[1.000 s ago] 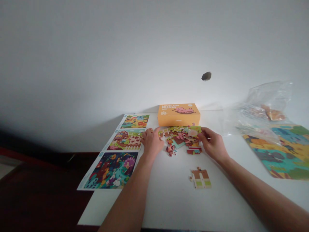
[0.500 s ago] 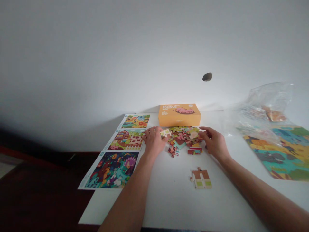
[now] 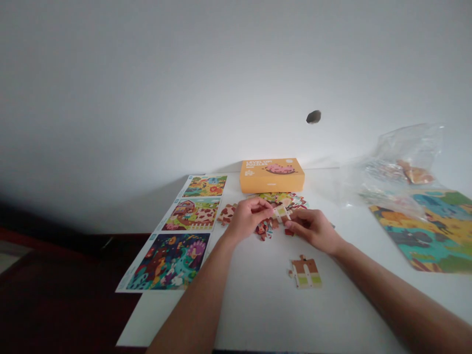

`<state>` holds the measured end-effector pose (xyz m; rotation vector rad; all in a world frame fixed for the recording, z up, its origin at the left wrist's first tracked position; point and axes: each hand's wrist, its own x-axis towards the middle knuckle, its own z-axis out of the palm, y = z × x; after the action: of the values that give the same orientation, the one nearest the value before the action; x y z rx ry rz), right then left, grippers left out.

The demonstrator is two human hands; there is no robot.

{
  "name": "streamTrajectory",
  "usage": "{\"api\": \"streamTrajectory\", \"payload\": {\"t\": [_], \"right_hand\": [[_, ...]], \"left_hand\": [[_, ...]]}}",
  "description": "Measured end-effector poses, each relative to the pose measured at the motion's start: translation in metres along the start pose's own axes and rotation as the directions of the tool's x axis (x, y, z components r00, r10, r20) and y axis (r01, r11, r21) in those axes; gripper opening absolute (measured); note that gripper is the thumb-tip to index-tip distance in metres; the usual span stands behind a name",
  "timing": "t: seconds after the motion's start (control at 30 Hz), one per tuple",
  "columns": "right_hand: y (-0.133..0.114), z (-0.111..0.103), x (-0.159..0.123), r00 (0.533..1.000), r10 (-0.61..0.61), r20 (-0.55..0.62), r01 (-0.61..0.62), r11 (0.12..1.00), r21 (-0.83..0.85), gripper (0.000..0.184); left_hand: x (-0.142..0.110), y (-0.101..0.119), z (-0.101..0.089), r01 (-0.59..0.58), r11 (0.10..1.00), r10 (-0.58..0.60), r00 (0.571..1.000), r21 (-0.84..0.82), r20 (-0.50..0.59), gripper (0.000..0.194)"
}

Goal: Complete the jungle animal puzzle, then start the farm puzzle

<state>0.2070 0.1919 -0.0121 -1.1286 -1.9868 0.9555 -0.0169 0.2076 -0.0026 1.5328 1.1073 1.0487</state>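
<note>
Between my two hands, a puzzle piece point(image 3: 281, 213) with white fence and green is held just above the pile. My left hand point(image 3: 250, 216) pinches its left side, and my right hand point(image 3: 310, 228) grips its right side with thumb and fingers. Beneath and behind lies a heap of loose puzzle pieces point(image 3: 271, 197), partly hidden by my hands. A brown-spotted piece point(image 3: 226, 215) rests left of my left hand. Another piece point(image 3: 266, 230) lies just below the held one. Nearer to me, a brown, white and green fence piece point(image 3: 306, 273) sits alone on the table.
An orange puzzle box point(image 3: 272, 176) stands behind the heap against the wall. On the left lies a sheet of printed pictures point(image 3: 167, 260). To the right are a clear plastic bag point(image 3: 387, 172) and an assembled animal puzzle point(image 3: 431, 236) on the white table point(image 3: 258, 305).
My left hand has moved right with the fence piece, uncovering the spotted piece. My right hand has come left to meet it and now grips the same piece.
</note>
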Motion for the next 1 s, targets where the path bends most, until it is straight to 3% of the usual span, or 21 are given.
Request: {"api": "streamTrajectory", "payload": {"t": [0.1, 0.23, 0.3, 0.47, 0.6, 0.73, 0.87, 1.0], "right_hand": [[-0.003, 0.002, 0.0, 0.999, -0.012, 0.031, 0.012, 1.0, -0.003, 0.047], [0.003, 0.001, 0.002, 0.999, 0.0, 0.035, -0.001, 1.0, 0.017, 0.051], [0.007, 0.0, 0.002, 0.999, -0.006, 0.052, 0.006, 1.0, 0.012, 0.05], [0.009, -0.004, -0.001, 0.986, -0.096, 0.135, 0.096, 0.995, 0.009, 0.047], [0.008, -0.013, -0.002, 0.955, -0.197, 0.22, 0.216, 0.974, -0.07, 0.043], [0.007, -0.022, -0.003, 0.913, -0.121, 0.389, 0.23, 0.941, -0.247, 0.036], [0.006, -0.025, -0.005, 0.887, -0.032, 0.461, 0.23, 0.896, -0.38, 0.029], [0.003, -0.024, -0.005, 0.889, 0.0, 0.458, 0.22, 0.877, -0.427, 0.029]], "left_hand": [[-0.005, 0.006, 0.002, 0.048, 0.997, -0.04, 0.992, -0.061, 0.118, 0.026], [-0.007, 0.008, 0.001, 0.104, 0.989, -0.064, 0.939, -0.102, 0.337, 0.049], [-0.009, 0.009, 0.001, 0.083, 0.993, -0.047, 0.925, -0.08, 0.376, 0.048], [-0.031, 0.016, 0.005, 0.001, 0.999, -0.011, 0.959, 0.036, 0.284, 0.032], [-0.071, 0.014, 0.009, 0.049, 0.985, -0.09, 0.964, 0.165, 0.249, 0.022], [-0.098, 0.011, 0.01, 0.054, 0.925, -0.132, 0.974, 0.377, 0.185, 0.02], [-0.101, 0.016, 0.01, -0.058, 0.793, -0.027, 0.991, 0.606, 0.13, 0.026], [-0.099, 0.022, 0.009, -0.226, 0.746, 0.08, 0.964, 0.626, 0.252, 0.041]]}}
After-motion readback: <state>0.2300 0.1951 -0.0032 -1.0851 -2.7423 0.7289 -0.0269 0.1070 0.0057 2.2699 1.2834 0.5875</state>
